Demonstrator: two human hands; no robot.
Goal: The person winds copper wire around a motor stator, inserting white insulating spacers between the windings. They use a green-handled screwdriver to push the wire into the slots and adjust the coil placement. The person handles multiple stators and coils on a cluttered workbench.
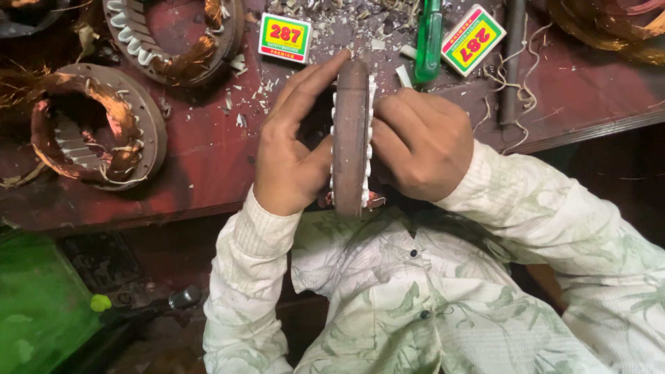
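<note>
We hold the motor stator (pixel 350 138) on edge, left hand (pixel 294 149) clasping it at nine o'clock, right hand (pixel 422 145) closed on it at three. A loose grip could drop it onto the counter (pixel 208 152), crushing its white slot insulation.

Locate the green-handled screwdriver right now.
In the head view, the green-handled screwdriver lies on the red workbench at top centre-right, between the two small printed boxes, just beyond the right hand.
</note>
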